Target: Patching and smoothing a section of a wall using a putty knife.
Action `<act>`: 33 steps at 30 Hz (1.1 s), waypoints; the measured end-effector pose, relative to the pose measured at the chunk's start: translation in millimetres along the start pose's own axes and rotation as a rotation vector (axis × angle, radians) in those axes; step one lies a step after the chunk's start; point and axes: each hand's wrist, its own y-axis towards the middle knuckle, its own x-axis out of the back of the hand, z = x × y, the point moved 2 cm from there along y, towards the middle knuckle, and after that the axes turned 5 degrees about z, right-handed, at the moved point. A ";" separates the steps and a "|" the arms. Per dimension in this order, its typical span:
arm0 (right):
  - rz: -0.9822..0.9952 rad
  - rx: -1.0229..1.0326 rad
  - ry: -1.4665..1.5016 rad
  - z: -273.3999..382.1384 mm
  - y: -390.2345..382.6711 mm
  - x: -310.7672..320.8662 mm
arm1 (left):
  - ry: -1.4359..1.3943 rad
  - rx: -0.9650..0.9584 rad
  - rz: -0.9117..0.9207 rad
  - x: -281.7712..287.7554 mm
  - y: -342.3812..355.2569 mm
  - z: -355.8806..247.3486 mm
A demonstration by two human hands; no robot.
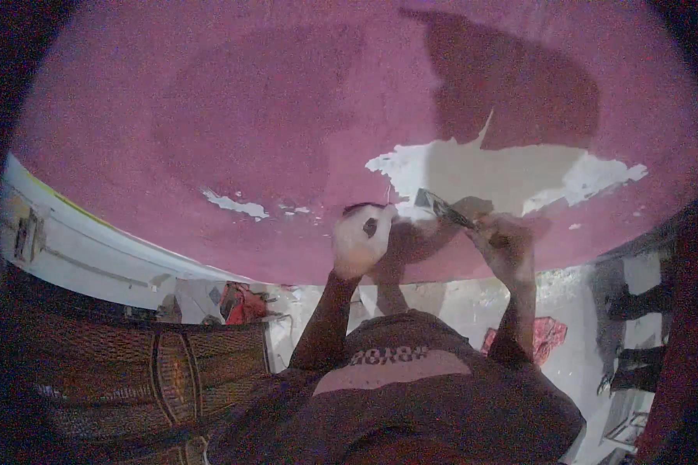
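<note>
A pink painted wall [248, 116] fills the upper view, with a large jagged white patch [504, 174] at right of centre and smaller flaked spots [236, 205] to the left. My right hand [492, 236] grips a flat metal scraper [442, 208], its blade lying over the white patch's lower left part. My left hand [361, 240], whitish, is closed just left of the blade, around a dark object that I cannot make out. My shadow falls on the wall behind both hands.
Brown woven furniture [101, 356] stands at lower left beside a white ledge [93, 252]. A red bundle [240, 302] lies near it. Red patterned cloth [549, 341] shows behind my right arm. Dark items [632, 302] line the right edge, too unclear to name.
</note>
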 end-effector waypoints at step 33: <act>0.225 0.038 -0.418 34.6 34.3 -1.3 | 0.126 0.257 0.016 -20.2 -16.7 11.6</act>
